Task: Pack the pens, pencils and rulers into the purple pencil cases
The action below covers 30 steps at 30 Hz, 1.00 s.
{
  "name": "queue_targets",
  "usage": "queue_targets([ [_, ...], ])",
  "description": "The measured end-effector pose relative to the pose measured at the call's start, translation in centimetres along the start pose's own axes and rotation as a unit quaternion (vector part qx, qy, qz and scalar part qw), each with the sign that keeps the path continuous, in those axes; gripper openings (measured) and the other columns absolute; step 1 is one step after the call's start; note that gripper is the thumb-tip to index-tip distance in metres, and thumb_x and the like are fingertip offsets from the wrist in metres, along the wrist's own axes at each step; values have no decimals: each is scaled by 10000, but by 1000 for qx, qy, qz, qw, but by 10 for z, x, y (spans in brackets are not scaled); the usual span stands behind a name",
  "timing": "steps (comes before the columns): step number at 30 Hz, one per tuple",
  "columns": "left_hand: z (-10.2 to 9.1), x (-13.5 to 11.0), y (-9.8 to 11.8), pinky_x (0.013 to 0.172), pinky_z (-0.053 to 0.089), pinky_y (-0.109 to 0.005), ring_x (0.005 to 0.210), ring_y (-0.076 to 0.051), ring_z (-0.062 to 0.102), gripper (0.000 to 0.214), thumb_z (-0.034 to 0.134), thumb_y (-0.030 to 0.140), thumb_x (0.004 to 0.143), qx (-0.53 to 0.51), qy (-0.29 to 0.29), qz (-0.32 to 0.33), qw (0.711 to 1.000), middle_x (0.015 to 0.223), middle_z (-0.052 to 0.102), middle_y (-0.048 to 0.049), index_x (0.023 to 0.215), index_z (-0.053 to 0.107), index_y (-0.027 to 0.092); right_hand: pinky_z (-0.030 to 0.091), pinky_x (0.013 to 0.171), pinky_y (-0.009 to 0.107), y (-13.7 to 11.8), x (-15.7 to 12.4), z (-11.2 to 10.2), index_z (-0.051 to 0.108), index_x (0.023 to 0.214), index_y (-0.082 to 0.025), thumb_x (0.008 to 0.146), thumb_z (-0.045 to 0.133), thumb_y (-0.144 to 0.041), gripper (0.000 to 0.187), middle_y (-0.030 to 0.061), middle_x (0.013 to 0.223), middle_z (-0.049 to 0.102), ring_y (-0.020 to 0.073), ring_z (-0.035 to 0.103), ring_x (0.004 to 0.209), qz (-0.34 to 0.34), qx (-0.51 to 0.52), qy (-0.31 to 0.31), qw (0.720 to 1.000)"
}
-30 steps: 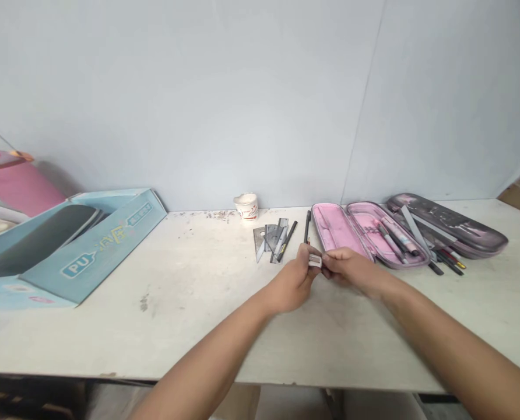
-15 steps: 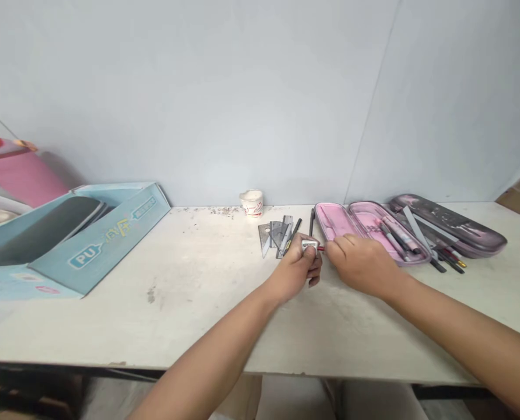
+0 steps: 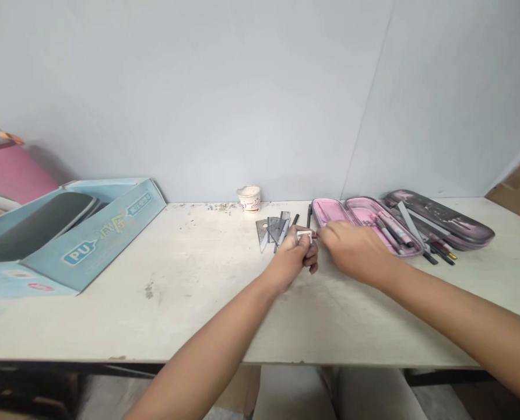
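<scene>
My left hand (image 3: 290,259) is closed on a small white pencil sharpener (image 3: 304,234), thumb pressed on its top. From the right, my right hand (image 3: 356,248), slightly blurred, pinches a red pencil (image 3: 315,235) whose end meets the sharpener. Fingers cover most of the pencil. Just behind my left hand lie clear rulers and set squares (image 3: 274,228) with dark pencils beside them. Beyond my right hand the pink pencil case (image 3: 329,211) lies unfolded, with pens (image 3: 393,229) inside.
A dark pencil case (image 3: 470,230) lies at the right, with rulers and pencils against it. A paper cup (image 3: 249,201) stands by the wall, beside scattered shavings (image 3: 218,206). At the left is a light-blue box (image 3: 111,233) holding a dark case (image 3: 61,224).
The whole view has shifted slightly. My right hand has turned a little at the pencil, while my left hand still grips the sharpener.
</scene>
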State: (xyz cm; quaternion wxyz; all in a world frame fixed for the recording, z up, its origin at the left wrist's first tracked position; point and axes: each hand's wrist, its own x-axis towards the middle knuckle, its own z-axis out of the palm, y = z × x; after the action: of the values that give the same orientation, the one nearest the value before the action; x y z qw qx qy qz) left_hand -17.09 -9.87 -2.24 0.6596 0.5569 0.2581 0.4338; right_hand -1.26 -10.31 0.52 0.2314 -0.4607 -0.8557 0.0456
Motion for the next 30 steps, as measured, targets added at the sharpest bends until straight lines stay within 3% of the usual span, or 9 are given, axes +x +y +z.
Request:
queue_targets([
  [3, -1, -1, 2, 469, 370, -194, 449, -49, 308, 253, 452, 441, 857, -32, -6, -7, 999, 591, 321, 94, 882, 311, 233, 258, 538, 283, -6, 2, 5, 531, 773, -157, 797, 379, -147, 154, 85, 733, 556, 172, 472, 671, -51, -122, 25, 991],
  [6, -5, -6, 1, 472, 385, -204, 478, -62, 348, 251, 447, 438, 863, 60, -10, 22, 998, 615, 360, 82, 923, 317, 232, 262, 509, 256, -4, 9, 3, 466, 674, -176, 842, 351, -212, 206, 20, 596, 476, 121, 402, 539, 41, 28, -51, 997],
  [11, -8, -7, -5, 496, 395, -217, 523, -75, 410, 234, 396, 435, 885, 196, -40, 64, 978, 682, 459, 37, 941, 353, 212, 175, 400, 214, 7, 17, -13, 372, 667, -210, 868, 328, -407, 284, -86, 499, 234, 69, 166, 400, 200, 364, -291, 862],
  [16, -5, 2, -3, 467, 395, -203, 464, -57, 341, 251, 441, 447, 860, 69, 5, 30, 997, 628, 381, 77, 898, 324, 228, 288, 491, 248, -1, 11, -8, 511, 762, -168, 880, 317, -254, 243, 33, 625, 502, 127, 431, 538, 42, -6, -81, 996],
  [19, -6, 3, -2, 471, 391, -195, 444, -49, 313, 251, 442, 454, 856, -5, 9, 10, 1000, 588, 329, 96, 885, 321, 236, 305, 544, 265, -4, 9, 1, 554, 842, -163, 831, 382, -178, 173, 91, 774, 594, 171, 510, 675, -61, -189, 7, 980],
  [22, -10, 0, -5, 471, 401, -204, 463, -59, 344, 237, 446, 433, 858, 57, -8, 27, 998, 602, 358, 88, 918, 328, 236, 307, 524, 251, 3, 12, 4, 528, 737, -176, 852, 367, -221, 203, 39, 632, 537, 135, 456, 556, 8, -6, -65, 998],
  [26, -13, -1, -10, 487, 419, -218, 523, -79, 408, 223, 409, 418, 877, 172, -34, 76, 982, 647, 402, 57, 950, 359, 214, 251, 414, 221, 15, 16, 1, 466, 690, -192, 888, 292, -385, 327, -64, 476, 305, 90, 266, 394, 110, 248, -208, 940],
  [28, -13, 1, -11, 484, 427, -223, 523, -83, 408, 227, 405, 419, 876, 182, -24, 70, 981, 643, 402, 56, 956, 361, 211, 247, 412, 222, 14, 15, 1, 463, 716, -190, 894, 254, -403, 348, -66, 476, 308, 91, 270, 391, 144, 275, -190, 931],
  [30, -13, 4, -10, 472, 432, -223, 508, -83, 396, 227, 417, 415, 868, 162, -2, 59, 985, 627, 390, 68, 957, 346, 218, 295, 473, 233, 9, 11, 3, 490, 778, -182, 894, 283, -381, 309, -16, 561, 464, 112, 403, 474, 126, 193, -105, 967],
])
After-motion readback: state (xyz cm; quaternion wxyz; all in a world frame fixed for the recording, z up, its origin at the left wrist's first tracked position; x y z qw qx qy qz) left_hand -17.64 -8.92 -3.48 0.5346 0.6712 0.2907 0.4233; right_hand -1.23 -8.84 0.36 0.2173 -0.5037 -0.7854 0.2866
